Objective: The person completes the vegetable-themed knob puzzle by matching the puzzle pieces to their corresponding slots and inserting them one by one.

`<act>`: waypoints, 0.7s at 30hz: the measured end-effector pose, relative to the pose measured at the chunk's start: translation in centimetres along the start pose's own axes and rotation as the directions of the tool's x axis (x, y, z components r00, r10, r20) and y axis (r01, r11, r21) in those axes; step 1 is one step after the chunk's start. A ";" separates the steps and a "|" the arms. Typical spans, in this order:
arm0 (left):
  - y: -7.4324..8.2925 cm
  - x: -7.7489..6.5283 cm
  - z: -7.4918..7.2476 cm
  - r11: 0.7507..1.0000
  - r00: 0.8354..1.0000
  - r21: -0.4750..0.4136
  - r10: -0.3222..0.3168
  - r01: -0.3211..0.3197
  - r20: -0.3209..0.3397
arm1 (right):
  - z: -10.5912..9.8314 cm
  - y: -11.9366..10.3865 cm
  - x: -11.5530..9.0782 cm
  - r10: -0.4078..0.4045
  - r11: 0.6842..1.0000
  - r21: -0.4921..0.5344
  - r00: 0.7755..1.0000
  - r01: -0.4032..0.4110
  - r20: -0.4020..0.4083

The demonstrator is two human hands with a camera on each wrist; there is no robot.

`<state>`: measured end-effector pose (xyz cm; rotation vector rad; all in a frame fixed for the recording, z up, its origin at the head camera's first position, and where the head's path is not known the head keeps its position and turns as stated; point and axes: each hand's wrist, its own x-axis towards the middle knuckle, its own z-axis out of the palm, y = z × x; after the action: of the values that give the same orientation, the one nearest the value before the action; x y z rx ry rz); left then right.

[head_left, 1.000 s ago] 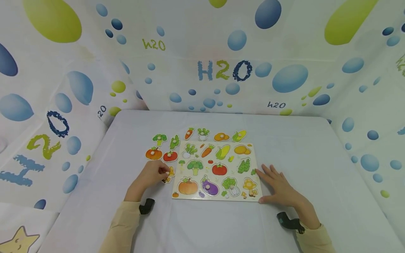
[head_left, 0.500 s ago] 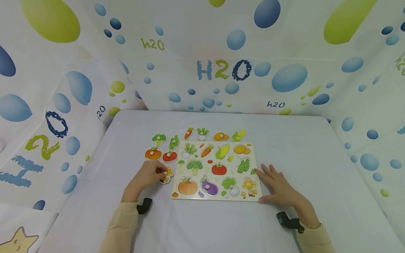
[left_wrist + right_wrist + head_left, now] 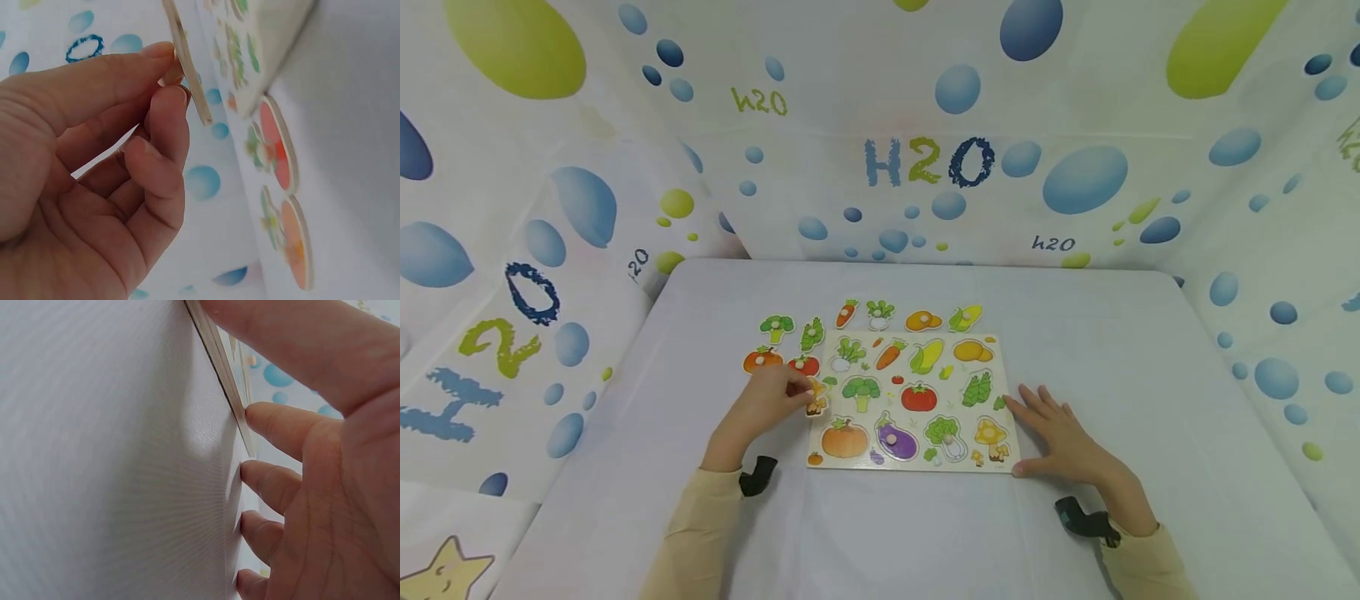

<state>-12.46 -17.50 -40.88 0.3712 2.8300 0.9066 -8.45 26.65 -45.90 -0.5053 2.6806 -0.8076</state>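
Observation:
Between thumb and fingers my left hand (image 3: 765, 406) pinches a yellow mushroom puzzle piece (image 3: 818, 398) by its knob, at the left edge of the puzzle board (image 3: 887, 457). In the left wrist view the piece (image 3: 187, 62) appears edge-on, raised off the table. My right hand (image 3: 1062, 440) lies with fingers spread at the board's right edge; thumb and index finger touch that edge in the right wrist view. An eggplant piece (image 3: 904, 445) and a bok choy piece (image 3: 957, 451) sit in the board. A printed mushroom (image 3: 990, 430) shows at its lower right.
Left of the board lie pumpkin (image 3: 760, 360), tomato (image 3: 806, 364), broccoli (image 3: 777, 327) and green leafy (image 3: 812, 333) pieces. Behind it lie carrot (image 3: 847, 312), white radish (image 3: 880, 314), potato (image 3: 922, 321) and corn (image 3: 965, 317) pieces. White cloth covers the table (image 3: 1097, 333).
My left hand has lifted the mushroom piece from the table and moved slightly right and away, to the board's left edge. My right hand stays at the board's right edge.

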 end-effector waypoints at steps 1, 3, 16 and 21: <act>0.4 0.1 0.1 1.000 1.000 0.007 0.015 -0.015 0.003 | 0.0 0.0 0.0 -0.001 1.000 -0.001 1.000 0.001 0.000; 1.4 0.4 0.4 0.999 0.999 0.027 0.038 -0.038 0.011 | 0.0 0.0 0.0 -0.004 1.000 -0.008 1.000 0.004 0.000; 8.7 2.7 4.4 0.990 0.982 0.049 0.127 -0.134 0.137 | -0.1 0.0 -0.1 -0.003 1.000 -0.003 1.000 0.003 -0.003; 10.6 3.8 6.3 0.964 0.953 0.058 0.244 -0.258 0.182 | -0.1 0.0 -0.1 -0.001 1.000 -0.002 1.000 0.001 0.002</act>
<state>-12.75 -4.66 -40.02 0.7961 2.7040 0.7587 -8.43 26.72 -45.79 -0.5079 2.6797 -0.8046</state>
